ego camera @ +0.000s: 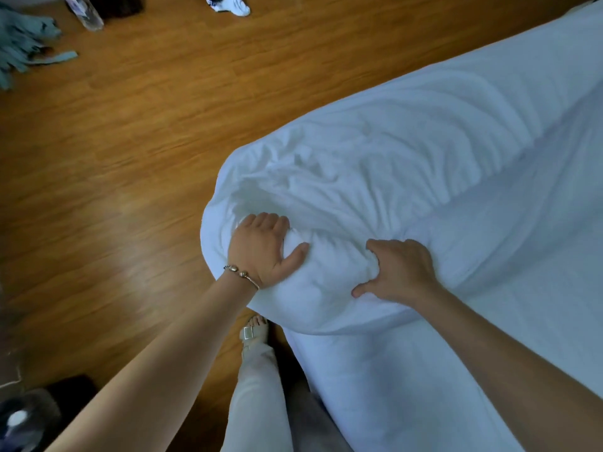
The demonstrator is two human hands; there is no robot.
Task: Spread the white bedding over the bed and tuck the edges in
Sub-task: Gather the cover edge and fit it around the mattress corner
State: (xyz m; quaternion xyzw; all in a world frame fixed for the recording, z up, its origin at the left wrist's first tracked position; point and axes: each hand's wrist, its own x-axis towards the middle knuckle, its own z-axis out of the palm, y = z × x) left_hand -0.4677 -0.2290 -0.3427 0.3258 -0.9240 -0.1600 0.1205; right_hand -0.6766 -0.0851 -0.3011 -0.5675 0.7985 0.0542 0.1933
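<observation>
The white bedding (375,164) lies bunched and wrinkled in a thick roll along the left side of the bed (538,321), its end hanging past the bed's corner. My left hand (264,249), with a bracelet on the wrist, grips a fold at the roll's near end, fingers dug into the cloth. My right hand (398,272) grips the bedding a little to the right, fingers curled into the fabric and thumb spread. The bed's white sheet shows flat to the right and below the roll.
Wooden floor (130,174) fills the left. My leg and sandalled foot (254,334) stand against the bed's side. Grey-blue cloth (23,44), a plastic bottle (85,11) and a white shoe (231,4) lie at the top. A dark object (29,419) sits bottom left.
</observation>
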